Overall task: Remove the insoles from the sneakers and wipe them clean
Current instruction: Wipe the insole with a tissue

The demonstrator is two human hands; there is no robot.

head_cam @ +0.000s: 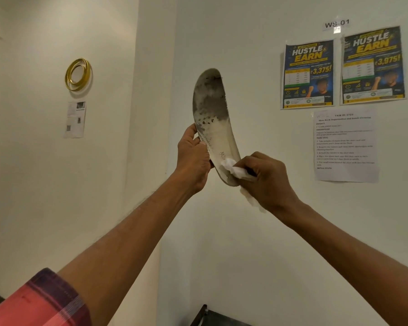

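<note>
A white insole (pixel 213 118) is held upright in front of the wall, its toe end on top dark grey with dirt, its lower half pale. My left hand (pixel 193 161) grips its left edge near the middle. My right hand (pixel 266 177) pinches a crumpled white tissue (pixel 236 170) against the heel end of the insole; more tissue hangs below the hand. No sneakers are in view.
A cream wall corner stands behind the hands. Two blue posters (pixel 307 74) and a printed task sheet (pixel 345 144) hang at the right. A gold ring ornament (pixel 78 74) and a small paper hang at the left. A dark rack edge (pixel 205 314) shows at the bottom.
</note>
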